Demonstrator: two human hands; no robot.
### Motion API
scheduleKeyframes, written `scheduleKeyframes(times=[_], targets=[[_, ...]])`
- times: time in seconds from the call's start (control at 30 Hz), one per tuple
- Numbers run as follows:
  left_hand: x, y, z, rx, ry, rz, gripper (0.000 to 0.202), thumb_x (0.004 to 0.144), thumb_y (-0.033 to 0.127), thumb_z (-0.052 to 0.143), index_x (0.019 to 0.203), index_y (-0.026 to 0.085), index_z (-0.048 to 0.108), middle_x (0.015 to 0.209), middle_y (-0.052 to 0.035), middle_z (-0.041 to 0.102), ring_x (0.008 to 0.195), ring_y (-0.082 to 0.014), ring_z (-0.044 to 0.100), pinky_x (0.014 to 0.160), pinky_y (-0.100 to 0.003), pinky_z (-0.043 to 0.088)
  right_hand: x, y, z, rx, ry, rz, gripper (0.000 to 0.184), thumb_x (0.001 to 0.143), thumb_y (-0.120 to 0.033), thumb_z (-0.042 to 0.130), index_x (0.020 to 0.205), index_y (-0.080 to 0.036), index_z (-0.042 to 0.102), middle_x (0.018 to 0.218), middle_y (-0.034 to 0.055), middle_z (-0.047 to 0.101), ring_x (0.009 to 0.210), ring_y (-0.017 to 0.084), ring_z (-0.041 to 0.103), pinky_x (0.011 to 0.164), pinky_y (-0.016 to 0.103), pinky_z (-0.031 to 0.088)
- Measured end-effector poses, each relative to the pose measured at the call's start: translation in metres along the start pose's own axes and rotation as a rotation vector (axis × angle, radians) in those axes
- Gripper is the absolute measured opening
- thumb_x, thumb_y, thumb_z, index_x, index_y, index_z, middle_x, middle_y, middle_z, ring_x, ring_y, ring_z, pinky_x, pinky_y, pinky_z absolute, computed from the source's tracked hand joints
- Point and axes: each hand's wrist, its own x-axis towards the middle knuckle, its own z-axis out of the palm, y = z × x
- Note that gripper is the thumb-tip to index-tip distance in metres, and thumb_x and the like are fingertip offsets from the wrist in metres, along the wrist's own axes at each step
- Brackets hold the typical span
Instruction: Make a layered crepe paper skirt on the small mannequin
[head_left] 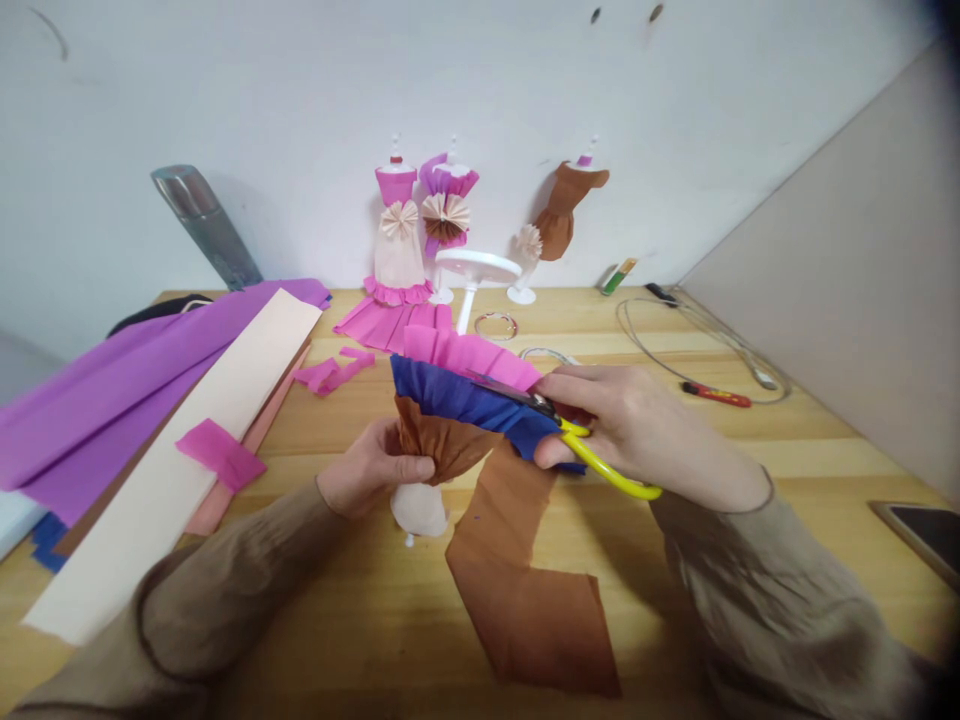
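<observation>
My left hand (371,465) is closed round the waist of a small paper dress (442,440), which lies on its side over a little mannequin. The mannequin's white bust (420,510) points towards me, its round white base (478,265) away. From the brown part, the skirt fans out into a blue crepe paper band (442,388) and a pink one (465,352). My right hand (622,420) grips scissors (607,470) with yellow handles, thumb against the blue paper. Their dark blades lie along the blue band. Beneath, a bent brown paper strip (540,590) trails onto the table.
Behind stand small mannequins in a pink and cream dress (397,235), a purple and pink one (448,200) and a brown one (559,210). Purple paper (142,370) and a cream strip (180,460) lie left. A cable (637,350), a red-handled tool (716,394) and a phone (919,535) are right.
</observation>
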Motion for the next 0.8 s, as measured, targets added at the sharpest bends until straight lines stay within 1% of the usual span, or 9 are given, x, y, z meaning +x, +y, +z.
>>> scheduleKeyframes(times=[0.17,0.3,0.43,0.53,0.63,0.73,0.8], targets=[[0.0002,0.0015,0.0029,-0.004,0.006,-0.002,0.037,0.054,0.035,0.092,0.069,0.012,0.066,0.059,0.0002,0.057,0.055,-0.0092,0.05,0.053,-0.021,0.041,0.0011,-0.0007,0.0002,0.011,0.012,-0.009,0.057,0.091,-0.069,0.045,0.084,-0.016,0.064,0.063,0.0033,0.056,0.055,0.016,0.049,0.054,0.028,0.032],[0.0009,0.0001,0.0011,0.001,-0.022,0.012,0.038,0.057,0.035,0.09,0.067,0.012,0.062,0.06,0.0008,0.054,0.053,-0.0083,0.048,0.05,-0.021,0.037,0.0012,-0.0003,0.0003,0.023,0.008,-0.006,0.058,0.091,-0.07,0.046,0.083,-0.016,0.065,0.064,0.0037,0.057,0.055,0.016,0.05,0.054,0.029,0.033],[0.0012,-0.0001,0.0004,0.019,-0.045,0.022,0.039,0.059,0.036,0.088,0.064,0.013,0.057,0.059,0.0014,0.051,0.053,-0.0077,0.045,0.049,-0.021,0.033,0.0004,0.0009,0.0006,0.021,0.017,-0.023,0.056,0.092,-0.067,0.047,0.083,-0.015,0.066,0.064,0.0043,0.058,0.054,0.016,0.052,0.053,0.029,0.034],[0.0014,0.0005,0.0016,0.024,-0.047,0.025,0.041,0.059,0.038,0.088,0.061,0.013,0.055,0.057,0.0019,0.049,0.053,-0.0078,0.045,0.051,-0.022,0.034,0.0003,0.001,0.0009,0.017,0.032,-0.033,0.056,0.091,-0.068,0.048,0.083,-0.015,0.066,0.064,0.0047,0.059,0.054,0.016,0.053,0.053,0.029,0.034],[0.0013,0.0002,0.0017,0.018,-0.028,0.014,0.041,0.057,0.038,0.089,0.063,0.014,0.057,0.057,0.0018,0.05,0.053,-0.0083,0.045,0.05,-0.022,0.035,0.0008,0.0002,0.0008,0.025,0.036,-0.033,0.056,0.091,-0.068,0.048,0.081,-0.016,0.065,0.063,0.0041,0.059,0.054,0.016,0.053,0.052,0.029,0.034],[0.0007,-0.0005,0.0006,0.012,-0.008,-0.001,0.038,0.056,0.037,0.089,0.07,0.013,0.063,0.059,0.0013,0.054,0.052,-0.0087,0.046,0.049,-0.022,0.036,0.0012,-0.0006,0.0006,0.03,0.039,-0.034,0.056,0.09,-0.069,0.048,0.08,-0.017,0.064,0.062,0.0035,0.059,0.053,0.016,0.053,0.052,0.028,0.033],[0.0002,-0.0005,0.0002,0.013,0.0,-0.002,0.038,0.056,0.036,0.09,0.07,0.012,0.064,0.06,0.0006,0.055,0.053,-0.0089,0.048,0.05,-0.022,0.037,0.0011,-0.0009,0.0007,0.026,0.046,-0.049,0.056,0.091,-0.068,0.047,0.081,-0.016,0.065,0.062,0.0039,0.06,0.053,0.016,0.053,0.052,0.028,0.034]])
